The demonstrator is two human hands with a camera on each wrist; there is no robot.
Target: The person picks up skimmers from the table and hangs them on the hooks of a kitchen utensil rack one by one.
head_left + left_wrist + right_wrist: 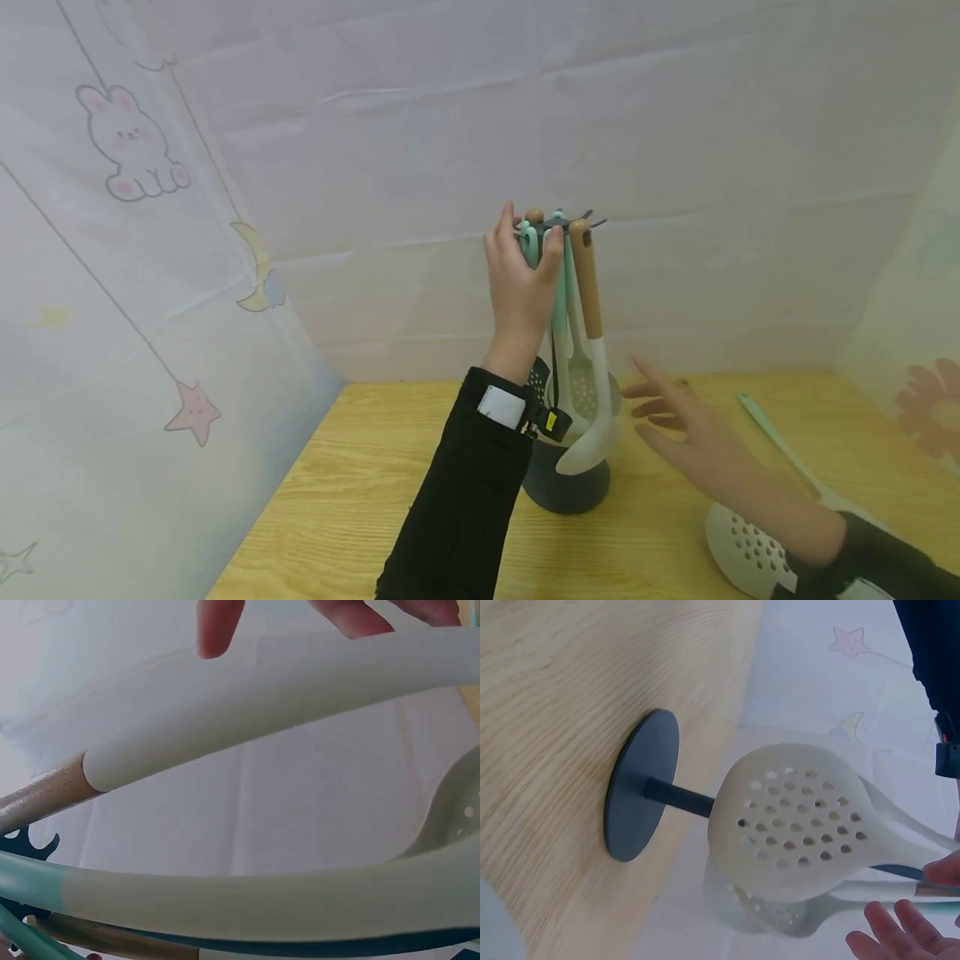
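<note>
A dark utensil stand [570,492] rises from the wooden table [360,500], with several utensils hanging from its top hooks. My left hand [528,242] is raised to the hooks and pinches the mint loop of a mint-handled utensil [560,300]. Beside it hang a wood-handled white ladle [588,283] and a slotted spoon [581,387]. My right hand [645,408] hovers open, fingers spread, just right of the hanging heads and holds nothing. The right wrist view shows the stand's base [641,795], a perforated skimmer head [795,825] and my right fingertips [900,937]. Pale handles [262,712] fill the left wrist view.
A second perforated skimmer [746,550] with a mint handle lies on the table at the right, under my right forearm. White cloth walls with cartoon prints close in the back and both sides. The table's front edge runs at the lower left.
</note>
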